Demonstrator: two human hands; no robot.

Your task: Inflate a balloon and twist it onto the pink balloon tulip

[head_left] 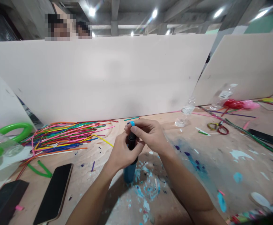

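Note:
My left hand (121,153) grips the black neck of a blue balloon pump (129,172) that stands upright on the wooden table (211,162). My right hand (150,132) pinches a blue balloon (132,123) at the pump's nozzle, fingers closed around its rolled lip. The rest of the balloon is hidden by my fingers.
A heap of several long uninflated balloons (66,134) lies at the left. A phone (54,193) and a black object (5,203) sit near the front left. A green inflated balloon (14,132), water bottles (185,112), scissors (218,127) and red and pink balloons (239,104) lie around. White boards (103,78) wall the back.

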